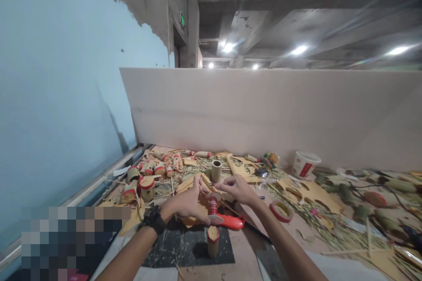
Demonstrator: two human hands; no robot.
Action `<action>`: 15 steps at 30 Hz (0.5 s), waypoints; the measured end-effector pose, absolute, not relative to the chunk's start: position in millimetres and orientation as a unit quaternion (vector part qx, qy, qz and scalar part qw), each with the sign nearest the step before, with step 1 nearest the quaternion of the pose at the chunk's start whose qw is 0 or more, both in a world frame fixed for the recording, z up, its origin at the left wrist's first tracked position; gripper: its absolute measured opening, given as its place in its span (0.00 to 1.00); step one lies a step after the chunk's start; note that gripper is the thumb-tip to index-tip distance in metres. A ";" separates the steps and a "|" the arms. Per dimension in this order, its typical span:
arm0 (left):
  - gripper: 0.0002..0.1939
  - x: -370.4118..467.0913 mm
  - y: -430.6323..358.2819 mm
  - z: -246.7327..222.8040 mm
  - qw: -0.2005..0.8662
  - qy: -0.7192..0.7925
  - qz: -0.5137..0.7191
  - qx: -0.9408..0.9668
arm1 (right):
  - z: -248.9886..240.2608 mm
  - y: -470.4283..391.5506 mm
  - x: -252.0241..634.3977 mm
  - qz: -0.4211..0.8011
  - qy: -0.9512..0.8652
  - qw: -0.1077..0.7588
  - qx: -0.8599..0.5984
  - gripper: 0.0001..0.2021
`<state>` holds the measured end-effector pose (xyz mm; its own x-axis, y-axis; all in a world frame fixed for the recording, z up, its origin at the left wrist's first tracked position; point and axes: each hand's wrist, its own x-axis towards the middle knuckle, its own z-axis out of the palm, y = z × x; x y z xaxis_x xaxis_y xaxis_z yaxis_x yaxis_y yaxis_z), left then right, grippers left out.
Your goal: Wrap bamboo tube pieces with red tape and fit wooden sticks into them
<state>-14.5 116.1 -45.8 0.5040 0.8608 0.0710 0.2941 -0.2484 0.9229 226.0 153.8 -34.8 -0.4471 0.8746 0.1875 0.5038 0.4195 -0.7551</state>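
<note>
My left hand [191, 202] is curled in front of me, its thumb reaching down beside a spool of red thread [213, 206]. Across from it, my right hand [239, 189] has its fingers pinched together just above the spool. Thin brownish strips lie between the two hands; what exactly each hand grips is too small to make out. A red-handled cutter [231, 221] lies just right of the spool's base. Nearer to me stands a short bamboo piece with a red band [213, 242] on a black cutting mat [191, 252]. Beyond my fingers, a hollow bamboo tube [216, 171] stands upright.
Several red-banded bamboo pieces [147, 187] crowd the left back. A roll of tape [281, 211] lies right of my forearm. Farther back are a white paper bucket [306, 164] and a cut-out board [306, 195]. Plant scraps [343, 237] litter the right; a white panel [270, 114] closes the back.
</note>
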 end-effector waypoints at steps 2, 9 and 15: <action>0.64 -14.9 114.7 -49.6 0.477 0.392 0.316 0.720 | -38.5 155.5 226.7 0.346 -0.772 0.317 -0.428 0.29; 0.71 -20.1 117.6 -49.8 0.558 0.279 0.533 0.571 | -44.2 161.1 226.9 0.394 -0.716 0.394 -0.420 0.30; 0.61 -16.3 116.4 -39.8 0.595 0.221 0.573 0.518 | -51.6 161.9 213.3 0.454 -0.667 0.436 -0.400 0.31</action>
